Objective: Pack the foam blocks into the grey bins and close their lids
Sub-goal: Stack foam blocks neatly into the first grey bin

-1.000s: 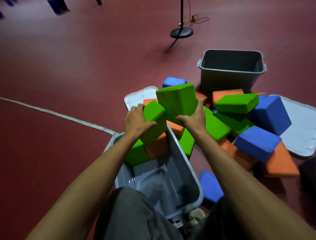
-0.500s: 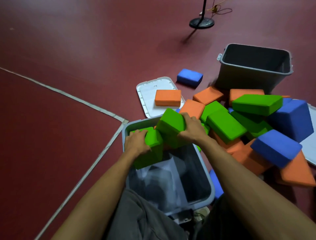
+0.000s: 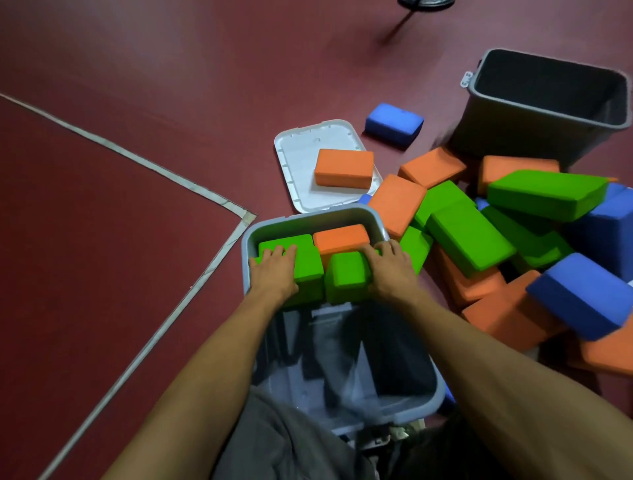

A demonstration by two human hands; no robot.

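A light grey bin (image 3: 310, 219) stands on the floor in front of me, its far end holding two green blocks and an orange block (image 3: 340, 238). My left hand (image 3: 274, 270) presses flat on the left green block (image 3: 305, 263). My right hand (image 3: 390, 270) rests on the right green block (image 3: 346, 277), fingers over its far edge. A pile of green, orange and blue blocks (image 3: 469, 236) lies to the right of the bin. A second, darker grey bin (image 3: 544, 106) stands empty at the far right.
A white lid (image 3: 301, 161) lies on the red floor beyond the near bin, an orange block (image 3: 344, 168) on it. A lone blue block (image 3: 394, 123) sits farther back. A white floor line (image 3: 171, 178) runs on the left. A stand base (image 3: 424, 2) is at the top.
Both hands have lowered the green blocks from above the bin down into its far end. The raised green block is now seated beside the other, and the view has tilted down.
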